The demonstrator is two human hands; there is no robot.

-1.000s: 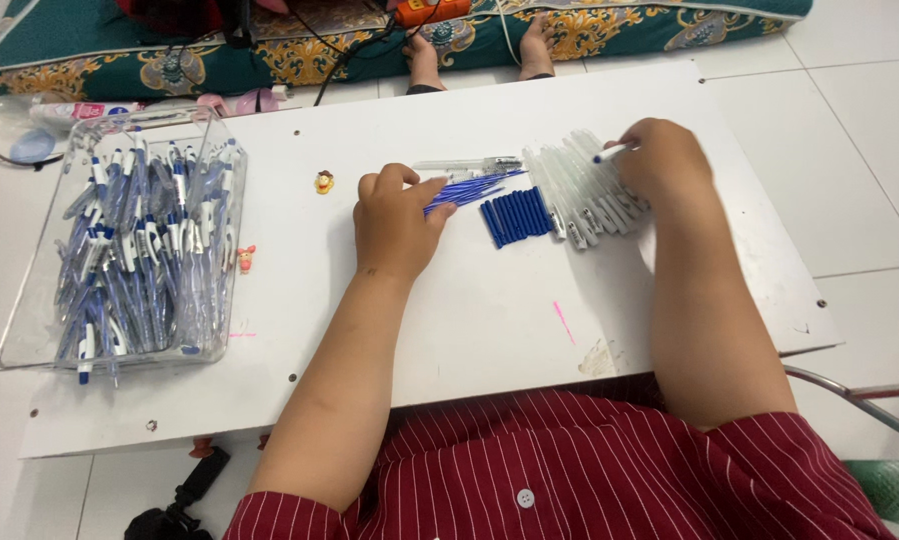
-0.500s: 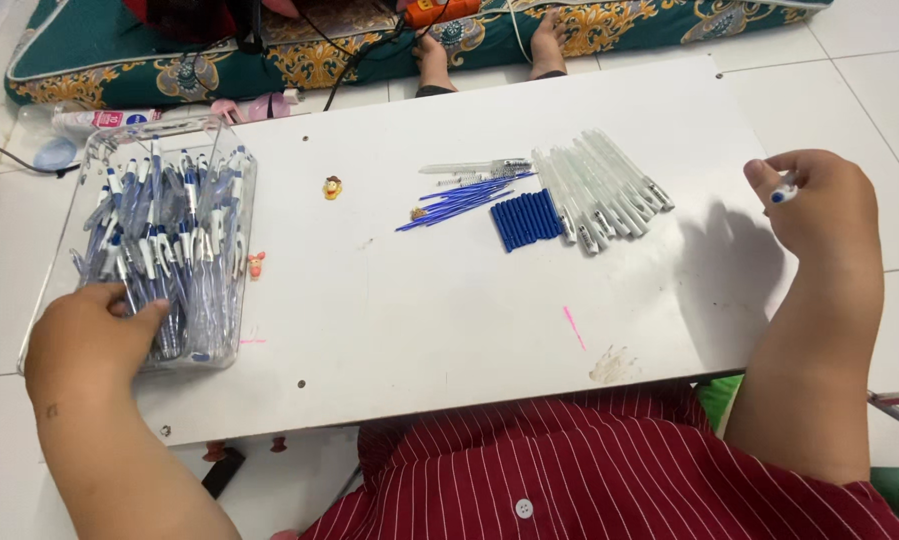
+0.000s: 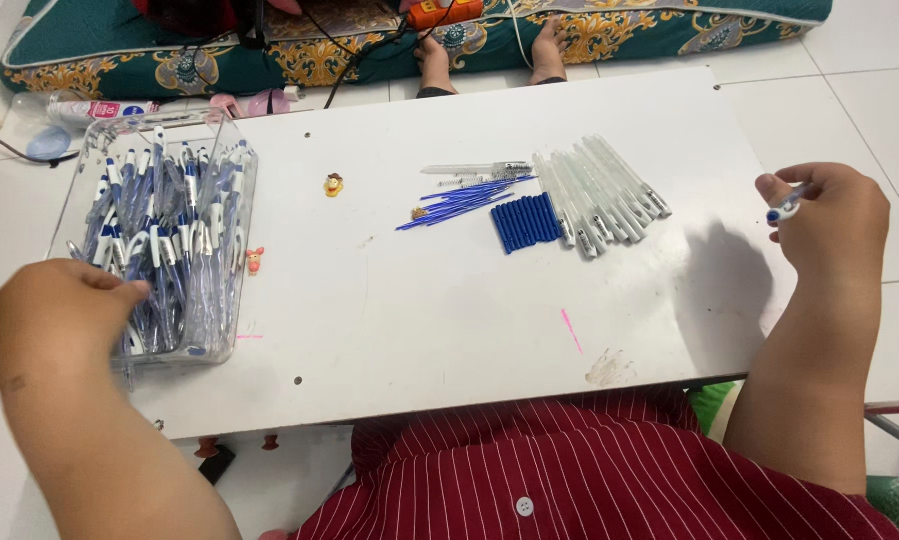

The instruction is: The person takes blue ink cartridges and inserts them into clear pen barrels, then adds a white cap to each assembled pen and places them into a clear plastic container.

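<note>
My left hand rests at the near edge of a clear plastic box packed with assembled blue-and-white pens; its fingertips touch the pens, and whether it grips one is hidden. My right hand hovers past the right edge of the white board, closed on a small white pen piece with a blue tip. In the middle of the board lie a row of clear pen barrels, a row of dark blue caps and a loose bundle of thin blue refills.
A small yellow charm and a small pink figure lie on the board. Another person's bare feet rest at the far edge, in front of a patterned green cushion. A plastic bottle lies at the far left.
My left hand moved from the refills across to the pen box and now touches the pens. My right hand left the barrels and drew back to the right with the small piece.
</note>
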